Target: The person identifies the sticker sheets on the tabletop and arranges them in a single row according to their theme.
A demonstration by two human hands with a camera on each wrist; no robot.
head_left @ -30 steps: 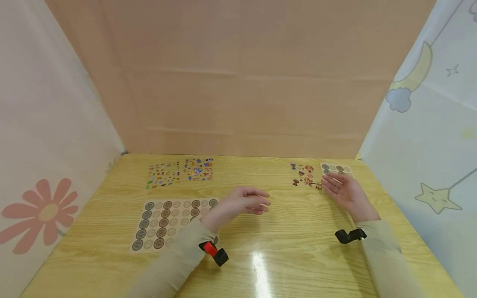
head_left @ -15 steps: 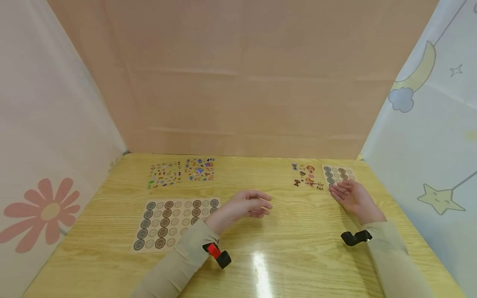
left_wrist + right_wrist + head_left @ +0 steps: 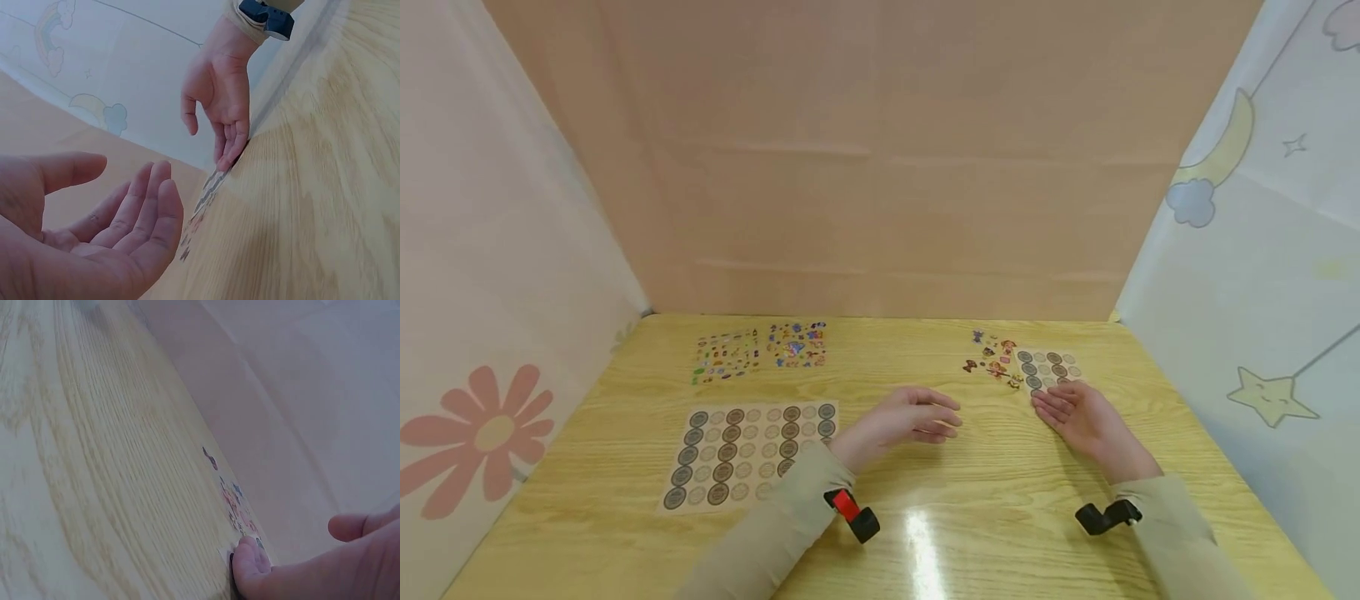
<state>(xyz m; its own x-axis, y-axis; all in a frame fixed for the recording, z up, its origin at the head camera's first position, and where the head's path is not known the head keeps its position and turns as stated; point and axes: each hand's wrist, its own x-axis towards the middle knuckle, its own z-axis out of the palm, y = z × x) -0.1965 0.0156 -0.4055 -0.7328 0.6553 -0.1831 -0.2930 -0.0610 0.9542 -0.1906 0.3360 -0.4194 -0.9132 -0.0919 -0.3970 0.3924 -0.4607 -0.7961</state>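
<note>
My right hand (image 3: 1086,425) is at the right of the table, palm turned inward and fingers extended. Its fingertips rest on the near part of a small sheet of round stickers (image 3: 1037,367), covering some of it. Touching or overlapping that sheet's left side is a clear sheet of cartoon character stickers (image 3: 997,368), slightly tilted. Near mid-table my left hand (image 3: 898,423) hovers with loosely bent fingers and holds nothing; the left wrist view shows its palm bare. Under the left forearm lies a larger sheet of round brown and pale stickers (image 3: 730,454), partly hidden by the sleeve.
Two clear sheets of small colourful stickers, one on the left (image 3: 726,354) and one beside it (image 3: 796,345), lie at the back left of the wooden table (image 3: 985,517). A tan backdrop (image 3: 880,208) rises behind, with patterned white cloths on both sides.
My right hand has moved nearer and to the left, with the small round-sticker sheet sliding along. The character sheet has shifted left and turned a little. The left hand hardly moved.
</note>
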